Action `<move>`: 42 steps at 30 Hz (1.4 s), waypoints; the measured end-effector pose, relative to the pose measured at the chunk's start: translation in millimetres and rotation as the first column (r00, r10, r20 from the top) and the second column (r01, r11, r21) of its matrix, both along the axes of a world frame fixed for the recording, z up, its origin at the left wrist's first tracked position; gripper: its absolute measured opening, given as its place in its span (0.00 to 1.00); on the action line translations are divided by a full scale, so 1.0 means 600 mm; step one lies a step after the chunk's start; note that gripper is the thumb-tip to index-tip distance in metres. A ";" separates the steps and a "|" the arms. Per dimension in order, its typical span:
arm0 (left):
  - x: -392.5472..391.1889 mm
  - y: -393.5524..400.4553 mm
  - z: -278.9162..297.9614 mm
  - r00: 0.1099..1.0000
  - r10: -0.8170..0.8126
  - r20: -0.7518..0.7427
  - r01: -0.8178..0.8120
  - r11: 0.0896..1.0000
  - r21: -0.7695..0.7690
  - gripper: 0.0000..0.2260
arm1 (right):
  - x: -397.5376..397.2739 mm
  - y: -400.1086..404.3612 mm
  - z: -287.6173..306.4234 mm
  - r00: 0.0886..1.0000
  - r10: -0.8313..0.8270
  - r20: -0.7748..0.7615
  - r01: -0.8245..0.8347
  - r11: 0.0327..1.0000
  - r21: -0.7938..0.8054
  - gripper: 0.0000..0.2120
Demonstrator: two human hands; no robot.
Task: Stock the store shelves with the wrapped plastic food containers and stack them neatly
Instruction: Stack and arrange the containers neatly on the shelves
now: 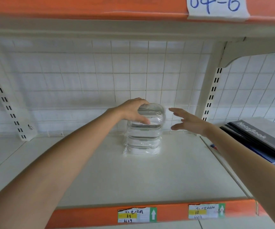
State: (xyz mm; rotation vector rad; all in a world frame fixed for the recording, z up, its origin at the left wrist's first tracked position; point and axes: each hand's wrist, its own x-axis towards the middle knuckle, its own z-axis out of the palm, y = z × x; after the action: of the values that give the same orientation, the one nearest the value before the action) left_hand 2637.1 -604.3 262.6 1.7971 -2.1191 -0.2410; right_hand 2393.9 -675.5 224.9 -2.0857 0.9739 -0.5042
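A stack of clear wrapped plastic food containers (144,139) stands at the back of the cream shelf (133,176), near the wire grid. The top container (155,114) sits on the stack, slightly tilted. My left hand (132,111) grips its left side, fingers over the lid and thumb on the front. My right hand (189,120) hovers just right of the stack with fingers spread, apart from the container and holding nothing.
A white wire grid (100,76) backs the shelf. A slotted upright post (209,96) divides this bay from the right bay, where dark notebooks (255,138) lie stacked. Orange shelf edges carry price labels (136,214) below and a paper tag (216,7) above.
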 end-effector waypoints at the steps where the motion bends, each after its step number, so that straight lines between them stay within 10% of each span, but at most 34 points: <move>1: 0.003 0.002 -0.003 1.000 0.000 -0.001 0.000 1.000 0.003 0.37 | 0.007 0.004 -0.001 1.000 -0.002 0.021 0.002 1.000 0.003 0.35; 7: 0.010 0.048 -0.055 0.921 0.123 -0.370 -0.217 0.950 -0.223 0.43 | 0.053 0.026 -0.004 0.990 -0.052 0.134 0.059 0.997 -0.048 0.45; 12: 0.015 0.075 -0.109 0.753 0.227 -0.617 -0.314 0.949 -0.034 0.47 | 0.076 0.034 -0.026 0.983 -0.089 0.161 0.113 0.983 -0.147 0.43; 17: 0.013 0.069 -0.121 0.753 0.210 -0.624 -0.344 0.934 -0.100 0.16 | 0.082 0.046 -0.040 0.983 -0.115 0.146 0.157 0.934 -0.322 0.41; 25: 0.017 0.065 -0.128 0.717 0.285 -0.637 -0.405 0.913 -0.047 0.27 | 0.087 0.045 -0.043 0.992 -0.108 0.067 0.123 0.951 -0.283 0.47; 30: 0.026 0.077 -0.149 0.663 0.396 -0.635 -0.357 0.913 0.198 0.50 | 0.083 0.044 -0.086 0.974 -0.224 0.013 0.223 0.973 0.053 0.53; 42: -0.014 0.078 -0.184 0.719 0.491 -0.493 -0.494 0.859 0.135 0.13 | 0.091 0.033 -0.127 0.986 -0.159 0.057 0.146 0.971 0.189 0.29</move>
State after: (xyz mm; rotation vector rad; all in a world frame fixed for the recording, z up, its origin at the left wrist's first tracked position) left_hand 2628.8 -557.3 152.2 1.9454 -1.2193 -0.5044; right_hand 2448.3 -655.4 148.6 -1.8251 1.1015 -0.5417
